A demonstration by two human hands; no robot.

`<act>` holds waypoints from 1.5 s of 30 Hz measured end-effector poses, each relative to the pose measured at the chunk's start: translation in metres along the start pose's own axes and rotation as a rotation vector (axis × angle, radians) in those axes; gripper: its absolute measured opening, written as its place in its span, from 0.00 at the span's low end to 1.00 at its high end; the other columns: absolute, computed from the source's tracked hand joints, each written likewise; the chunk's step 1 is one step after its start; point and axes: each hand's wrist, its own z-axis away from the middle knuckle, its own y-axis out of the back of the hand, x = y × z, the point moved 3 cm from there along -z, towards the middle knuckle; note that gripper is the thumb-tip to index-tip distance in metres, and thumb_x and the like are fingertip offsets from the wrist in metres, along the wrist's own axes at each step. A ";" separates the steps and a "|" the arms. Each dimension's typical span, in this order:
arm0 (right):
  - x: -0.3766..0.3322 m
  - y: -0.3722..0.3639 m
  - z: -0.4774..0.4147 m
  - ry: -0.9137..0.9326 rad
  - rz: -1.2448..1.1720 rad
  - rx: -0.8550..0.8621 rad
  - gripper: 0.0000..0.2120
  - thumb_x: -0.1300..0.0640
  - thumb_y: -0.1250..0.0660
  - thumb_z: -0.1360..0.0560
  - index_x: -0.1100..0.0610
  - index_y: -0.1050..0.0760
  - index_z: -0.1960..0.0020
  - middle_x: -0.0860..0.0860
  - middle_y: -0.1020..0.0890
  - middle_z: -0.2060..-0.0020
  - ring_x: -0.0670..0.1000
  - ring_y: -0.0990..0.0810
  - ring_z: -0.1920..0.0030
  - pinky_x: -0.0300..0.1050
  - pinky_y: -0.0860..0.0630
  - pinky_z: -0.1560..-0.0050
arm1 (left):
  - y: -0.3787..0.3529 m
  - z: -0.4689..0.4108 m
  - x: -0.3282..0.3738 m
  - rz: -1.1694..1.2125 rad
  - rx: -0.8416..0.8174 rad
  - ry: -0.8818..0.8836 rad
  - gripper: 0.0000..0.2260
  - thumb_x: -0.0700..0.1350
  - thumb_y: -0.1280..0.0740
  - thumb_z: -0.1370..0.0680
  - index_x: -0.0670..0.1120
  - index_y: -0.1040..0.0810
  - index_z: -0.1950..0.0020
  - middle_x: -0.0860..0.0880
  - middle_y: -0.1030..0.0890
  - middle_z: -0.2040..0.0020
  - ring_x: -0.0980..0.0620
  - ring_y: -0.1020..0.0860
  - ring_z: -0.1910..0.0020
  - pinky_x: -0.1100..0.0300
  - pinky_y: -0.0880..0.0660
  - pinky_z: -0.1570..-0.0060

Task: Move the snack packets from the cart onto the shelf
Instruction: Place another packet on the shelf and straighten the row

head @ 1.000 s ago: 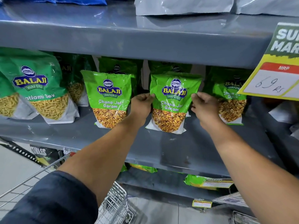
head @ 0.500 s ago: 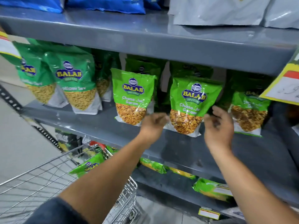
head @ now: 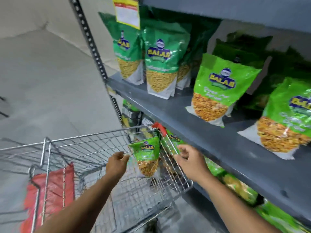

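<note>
A green snack packet [head: 147, 157] stands upright in the far right corner of the wire cart [head: 94, 145]. My left hand [head: 117, 163] hovers just left of it, fingers apart and holding nothing. Over the cart's right rim, my right hand [head: 190, 158] is open too, a little right of the packet. On the grey shelf [head: 198, 132] above stand two light green packets [head: 220, 89] [head: 287, 118] of the same kind.
Darker green packets [head: 161, 61] stand at the shelf's left end under a yellow price tag [head: 127, 12]. More packets [head: 239, 187] lie on the lower shelf. A red seat flap [head: 52, 187] hangs at the cart's near end. The grey floor lies to the left.
Both hands let go of the packet on the shelf and dropped down to the cart. The view swung down and left, bringing the cart and its packet into sight.
</note>
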 end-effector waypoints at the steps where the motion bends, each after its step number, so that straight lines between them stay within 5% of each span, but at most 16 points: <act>1: -0.001 -0.014 -0.007 -0.041 -0.006 -0.039 0.15 0.60 0.31 0.29 0.58 0.24 0.42 0.53 0.20 0.52 0.50 0.22 0.51 0.38 0.29 0.54 | 0.001 -0.011 -0.019 0.039 0.002 0.049 0.23 0.55 0.32 0.32 0.39 0.19 0.47 0.36 0.15 0.51 0.38 0.18 0.48 0.46 0.23 0.47; 4: 0.005 -0.050 -0.026 -0.168 -0.084 -0.058 0.14 0.62 0.31 0.29 0.62 0.24 0.43 0.57 0.19 0.51 0.51 0.23 0.53 0.40 0.27 0.53 | 0.001 -0.024 -0.053 0.109 0.020 0.147 0.28 0.60 0.35 0.36 0.37 0.19 0.51 0.35 0.16 0.54 0.37 0.19 0.48 0.47 0.23 0.48; 6: 0.015 -0.073 -0.042 -0.249 -0.100 -0.059 0.14 0.62 0.31 0.29 0.62 0.23 0.44 0.58 0.18 0.50 0.53 0.21 0.52 0.48 0.24 0.44 | 0.002 -0.024 -0.051 0.144 -0.026 0.193 0.20 0.54 0.34 0.29 0.37 0.19 0.55 0.37 0.16 0.54 0.40 0.19 0.48 0.54 0.28 0.51; 8: 0.023 -0.093 -0.057 -0.319 -0.087 -0.089 0.15 0.63 0.32 0.28 0.63 0.24 0.42 0.56 0.19 0.52 0.53 0.22 0.52 0.45 0.26 0.46 | -0.001 -0.032 -0.056 0.217 -0.057 0.231 0.10 0.43 0.34 0.23 0.37 0.19 0.51 0.40 0.19 0.50 0.47 0.25 0.46 0.57 0.32 0.47; 12: 0.045 -0.125 -0.082 -0.437 -0.062 -0.087 0.17 0.63 0.33 0.29 0.64 0.25 0.40 0.56 0.18 0.49 0.53 0.20 0.52 0.47 0.24 0.47 | -0.025 -0.060 -0.072 0.317 -0.102 0.314 0.17 0.39 0.36 0.22 0.33 0.27 0.35 0.38 0.22 0.39 0.43 0.24 0.38 0.57 0.32 0.41; 16: 0.069 -0.155 -0.097 -0.525 -0.012 -0.080 0.10 0.63 0.36 0.29 0.53 0.19 0.54 0.51 0.17 0.57 0.53 0.23 0.59 0.42 0.27 0.57 | -0.056 -0.083 -0.079 0.335 -0.185 0.344 0.18 0.40 0.35 0.23 0.33 0.28 0.35 0.37 0.23 0.35 0.43 0.25 0.36 0.56 0.31 0.36; 19: 0.087 -0.174 -0.105 -0.578 0.048 -0.082 0.16 0.62 0.36 0.26 0.59 0.25 0.39 0.54 0.18 0.45 0.55 0.20 0.49 0.45 0.25 0.49 | -0.077 -0.097 -0.084 0.380 -0.205 0.393 0.18 0.40 0.35 0.22 0.33 0.28 0.35 0.38 0.24 0.34 0.43 0.26 0.34 0.60 0.33 0.40; 22: 0.097 -0.179 -0.112 -0.604 0.109 -0.071 0.14 0.61 0.39 0.24 0.58 0.28 0.38 0.56 0.19 0.44 0.54 0.21 0.52 0.41 0.30 0.60 | -0.092 -0.107 -0.085 0.391 -0.206 0.387 0.07 0.39 0.36 0.22 0.40 0.20 0.48 0.43 0.21 0.44 0.47 0.25 0.41 0.63 0.34 0.44; 24: 0.105 -0.181 -0.118 -0.614 0.138 -0.073 0.15 0.59 0.41 0.22 0.57 0.30 0.36 0.56 0.19 0.45 0.50 0.22 0.59 0.39 0.33 0.67 | -0.100 -0.114 -0.089 0.387 -0.214 0.372 0.10 0.37 0.36 0.22 0.48 0.24 0.61 0.49 0.21 0.56 0.49 0.25 0.48 0.64 0.29 0.51; 28: 0.117 -0.189 -0.128 -0.628 0.093 -0.082 0.17 0.58 0.38 0.24 0.56 0.30 0.35 0.55 0.19 0.45 0.52 0.21 0.58 0.41 0.30 0.62 | -0.112 -0.121 -0.101 0.378 -0.202 0.301 0.07 0.36 0.32 0.26 0.40 0.17 0.50 0.41 0.15 0.50 0.45 0.18 0.49 0.53 0.23 0.42; 31: 0.115 -0.190 -0.127 -0.606 0.117 -0.062 0.04 0.62 0.33 0.28 0.57 0.23 0.54 0.55 0.15 0.54 0.56 0.18 0.54 0.46 0.25 0.56 | -0.116 -0.118 -0.100 0.418 -0.159 0.350 0.07 0.35 0.31 0.27 0.36 0.17 0.51 0.40 0.16 0.55 0.46 0.20 0.55 0.60 0.22 0.51; 33: 0.109 -0.188 -0.119 -0.596 0.151 -0.053 0.05 0.64 0.32 0.32 0.57 0.26 0.65 0.56 0.15 0.60 0.57 0.18 0.57 0.49 0.23 0.55 | -0.114 -0.108 -0.096 0.431 -0.120 0.378 0.04 0.37 0.29 0.28 0.37 0.17 0.55 0.40 0.16 0.59 0.46 0.20 0.58 0.61 0.23 0.56; 39: 0.064 -0.153 -0.073 -0.555 0.023 -0.062 0.12 0.65 0.31 0.32 0.60 0.20 0.49 0.55 0.16 0.54 0.49 0.21 0.54 0.41 0.30 0.59 | -0.072 -0.063 -0.064 0.381 -0.076 0.237 0.05 0.42 0.31 0.26 0.43 0.17 0.60 0.43 0.16 0.60 0.48 0.19 0.59 0.57 0.25 0.57; 42: 0.033 -0.126 -0.046 -0.440 -0.023 -0.063 0.08 0.56 0.33 0.35 0.53 0.18 0.57 0.54 0.15 0.58 0.46 0.22 0.60 0.48 0.27 0.62 | -0.044 -0.038 -0.031 0.395 -0.013 0.117 0.07 0.40 0.30 0.27 0.46 0.18 0.65 0.53 0.16 0.69 0.60 0.20 0.66 0.65 0.24 0.61; 45: 0.013 -0.082 -0.022 -0.362 -0.187 0.025 0.05 0.49 0.33 0.40 0.46 0.19 0.67 0.47 0.16 0.69 0.40 0.23 0.66 0.43 0.25 0.62 | -0.020 -0.008 0.019 0.343 -0.034 -0.037 0.04 0.43 0.27 0.28 0.50 0.17 0.62 0.65 0.19 0.74 0.57 0.20 0.62 0.69 0.23 0.60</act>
